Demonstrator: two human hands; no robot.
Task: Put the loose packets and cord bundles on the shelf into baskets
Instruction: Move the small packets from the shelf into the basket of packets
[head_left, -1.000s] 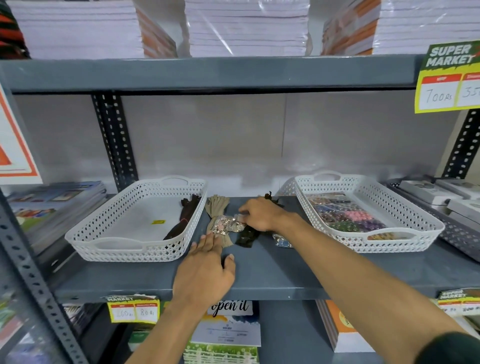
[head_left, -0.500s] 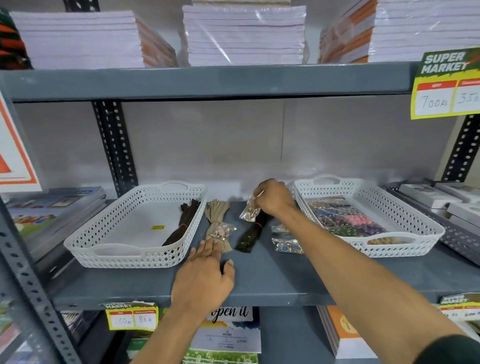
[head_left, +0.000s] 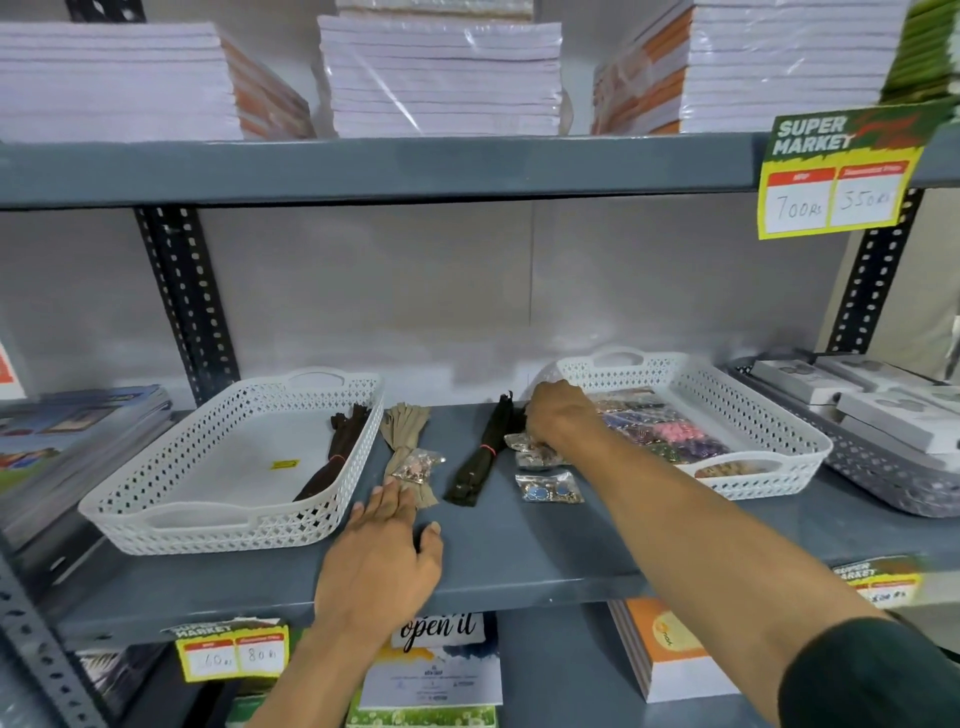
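Loose on the grey shelf (head_left: 519, 545) lie a beige cord bundle (head_left: 404, 428) with a small clear packet (head_left: 418, 465) on it, a black cord bundle (head_left: 480, 457) and a clear packet with blue pieces (head_left: 548, 486). The left white basket (head_left: 156, 514) holds a dark brown cord bundle (head_left: 337, 457). The right white basket (head_left: 779, 457) holds several bead packets (head_left: 670, 431). My left hand (head_left: 384, 556) rests flat and open on the shelf, fingertips at the beige bundle's near end. My right hand (head_left: 558, 415) is low beside the right basket's left wall, fingers curled on a clear packet (head_left: 519, 443).
Wrapped notebook stacks (head_left: 441, 78) fill the shelf above. A yellow price tag (head_left: 831, 176) hangs at its right. Magazines (head_left: 78, 431) lie left of the baskets, and a grey tray (head_left: 883, 478) of white boxes stands at the right. A black perforated upright (head_left: 182, 301) rises behind the left basket.
My right hand lifted a clear packet off the beige bundle, carried it right, and has come down with it beside the right basket. The left hand stayed flat on the shelf.
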